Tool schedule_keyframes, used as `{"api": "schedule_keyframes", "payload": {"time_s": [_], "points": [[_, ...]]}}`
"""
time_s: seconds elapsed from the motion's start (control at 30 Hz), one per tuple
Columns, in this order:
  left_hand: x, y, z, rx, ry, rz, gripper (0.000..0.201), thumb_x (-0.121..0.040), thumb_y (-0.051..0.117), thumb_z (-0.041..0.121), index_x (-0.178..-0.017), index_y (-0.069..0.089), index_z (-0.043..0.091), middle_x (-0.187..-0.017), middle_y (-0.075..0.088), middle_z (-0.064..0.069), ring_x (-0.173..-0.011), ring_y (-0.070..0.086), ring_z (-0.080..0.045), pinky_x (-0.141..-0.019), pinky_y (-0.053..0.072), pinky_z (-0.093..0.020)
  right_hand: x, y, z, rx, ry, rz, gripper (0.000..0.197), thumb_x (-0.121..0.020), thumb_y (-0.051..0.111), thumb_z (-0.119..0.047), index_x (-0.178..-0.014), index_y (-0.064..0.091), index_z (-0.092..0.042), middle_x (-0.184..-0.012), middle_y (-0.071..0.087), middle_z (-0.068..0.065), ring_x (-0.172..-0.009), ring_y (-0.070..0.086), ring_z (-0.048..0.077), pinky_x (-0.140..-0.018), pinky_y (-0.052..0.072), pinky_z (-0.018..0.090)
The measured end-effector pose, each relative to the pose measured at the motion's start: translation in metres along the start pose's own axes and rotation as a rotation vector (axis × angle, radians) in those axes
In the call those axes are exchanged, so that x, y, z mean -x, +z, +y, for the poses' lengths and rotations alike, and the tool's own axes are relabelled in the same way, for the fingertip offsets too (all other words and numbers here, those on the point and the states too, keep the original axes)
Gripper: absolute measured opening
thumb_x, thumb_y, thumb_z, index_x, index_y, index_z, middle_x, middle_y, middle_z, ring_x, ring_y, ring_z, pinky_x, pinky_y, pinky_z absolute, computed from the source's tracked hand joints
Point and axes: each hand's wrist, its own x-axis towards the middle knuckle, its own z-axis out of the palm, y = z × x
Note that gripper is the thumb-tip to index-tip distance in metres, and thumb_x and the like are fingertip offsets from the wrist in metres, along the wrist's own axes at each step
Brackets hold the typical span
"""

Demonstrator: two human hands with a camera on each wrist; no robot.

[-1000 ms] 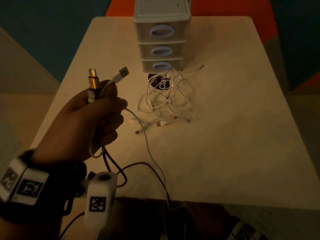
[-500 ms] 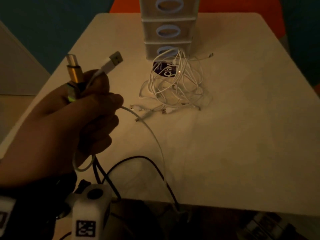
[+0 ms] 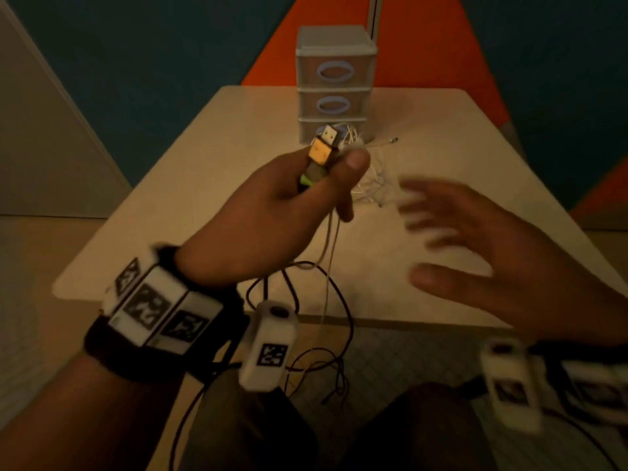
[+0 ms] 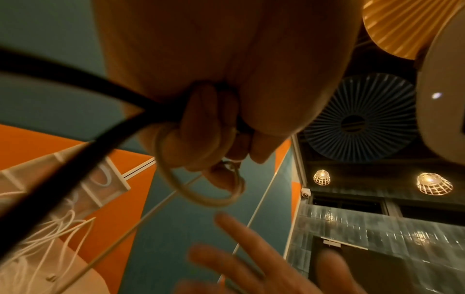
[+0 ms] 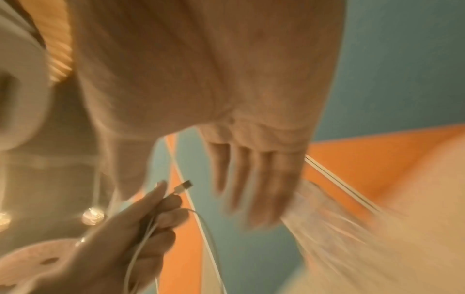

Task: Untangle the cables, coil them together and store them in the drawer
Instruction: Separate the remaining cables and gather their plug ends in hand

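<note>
My left hand (image 3: 306,188) is raised over the table and grips two cable ends, a gold USB plug (image 3: 319,153) and a white USB plug (image 3: 329,134) behind it. Their cords, one white (image 3: 331,246) and one black (image 3: 339,300), hang from the fist past the table's front edge. In the left wrist view a white cord loop (image 4: 201,191) hangs below the curled fingers. My right hand (image 3: 475,239) hovers open and blurred to the right, fingers spread, holding nothing. A tangled pile of white cables (image 3: 370,185) lies on the table behind the left hand, before the drawer unit (image 3: 334,83).
The small three-drawer unit stands at the table's far middle, all drawers closed. The beige table (image 3: 475,147) has rounded corners; its front edge runs just under my wrists. My knees show below it.
My right hand has come up into view, open, beside the left. The left hand moved toward the centre with the plugs now pointing away. My view tilted up.
</note>
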Motion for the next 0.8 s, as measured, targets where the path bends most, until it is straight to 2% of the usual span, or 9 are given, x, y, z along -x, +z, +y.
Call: {"api": "schedule_keyframes", "payload": {"time_s": [0.1,0.17,0.23,0.3,0.37,0.53,0.6,0.7,0.8], "points": [[-0.003,-0.002,0.012,0.018,-0.009,-0.037,0.05,-0.105,0.039,0.043,-0.082,0.066,0.008,-0.041,0.047,0.016,-0.039,0.045,0.002,-0.048,0.034,-0.014,-0.027,0.058,-0.017,-0.03,-0.027,-0.107,0.078,-0.079,0.074,-0.058,-0.146,0.039,-0.041,-0.133,0.059,-0.018,-0.126,0.057,0.003,-0.102,0.05,0.038],[-0.004,-0.01,0.016,-0.023,-0.012,-0.049,0.052,-0.106,0.038,0.043,-0.086,0.066,0.004,-0.044,0.055,0.016,-0.037,0.048,0.001,-0.046,0.035,-0.012,-0.037,0.079,-0.021,-0.109,-0.088,-0.157,0.037,-0.092,0.07,-0.041,-0.125,0.058,-0.029,-0.11,0.07,-0.007,-0.105,0.069,0.014,-0.094,0.055,0.043],[-0.005,-0.021,0.015,-0.07,-0.031,0.015,0.055,-0.105,0.037,0.048,-0.083,0.066,0.008,-0.055,0.066,0.012,-0.036,0.05,-0.008,-0.048,0.041,-0.02,-0.035,0.08,-0.018,-0.201,-0.057,-0.125,0.013,-0.094,0.065,-0.033,-0.103,0.063,-0.023,-0.084,0.069,-0.001,-0.08,0.07,0.018,-0.082,0.057,0.038],[-0.005,-0.033,0.008,-0.065,-0.054,0.135,0.055,-0.104,0.037,0.053,-0.077,0.063,0.012,-0.062,0.071,0.003,-0.036,0.05,-0.018,-0.046,0.04,-0.023,-0.02,0.084,-0.015,-0.163,-0.075,-0.124,0.02,-0.093,0.059,-0.038,-0.095,0.064,-0.019,-0.072,0.064,-0.003,-0.069,0.064,0.012,-0.073,0.054,0.027],[-0.004,-0.045,0.002,0.12,-0.079,0.27,0.054,-0.102,0.043,0.054,-0.068,0.053,0.013,-0.057,0.058,0.0,-0.038,0.041,-0.018,-0.045,0.034,-0.025,-0.003,0.083,-0.003,-0.086,-0.056,-0.151,0.027,-0.093,0.054,-0.043,-0.089,0.066,-0.019,-0.069,0.061,-0.008,-0.065,0.06,0.007,-0.068,0.049,0.021],[0.002,-0.064,0.014,0.706,-0.01,0.175,0.039,-0.105,0.04,0.046,-0.073,0.038,0.024,-0.065,0.021,0.003,-0.05,0.014,-0.013,-0.05,0.013,-0.032,0.045,0.09,0.024,0.12,0.028,-0.372,0.01,-0.096,0.067,-0.038,-0.1,0.074,-0.031,-0.098,0.074,-0.014,-0.093,0.069,0.002,-0.086,0.054,0.027],[0.004,-0.065,0.023,0.834,0.006,0.056,0.038,-0.106,0.035,0.046,-0.074,0.034,0.026,-0.065,0.015,0.005,-0.049,0.01,-0.01,-0.048,0.011,-0.028,0.054,0.084,0.016,0.107,0.067,-0.427,0.043,-0.083,0.08,-0.044,-0.124,0.067,-0.038,-0.119,0.069,-0.025,-0.111,0.064,-0.006,-0.099,0.051,0.022],[0.01,-0.059,0.041,0.986,0.062,-0.139,0.039,-0.107,0.025,0.047,-0.074,0.018,0.028,-0.063,0.008,0.007,-0.047,0.006,-0.007,-0.042,0.012,-0.023,0.046,0.061,-0.016,0.073,0.029,-0.281,0.099,-0.067,0.09,-0.046,-0.148,0.034,-0.052,-0.139,0.052,-0.032,-0.128,0.051,-0.008,-0.106,0.046,0.021],[0.014,-0.044,0.057,1.028,0.134,-0.228,0.039,-0.108,0.022,0.046,-0.076,0.011,0.027,-0.061,0.007,0.007,-0.046,0.009,-0.007,-0.043,0.016,-0.024,0.017,0.064,-0.052,-0.093,-0.11,-0.252,0.099,-0.075,0.087,-0.038,-0.154,0.027,-0.04,-0.149,0.047,-0.02,-0.138,0.044,-0.001,-0.113,0.04,0.029]]}}
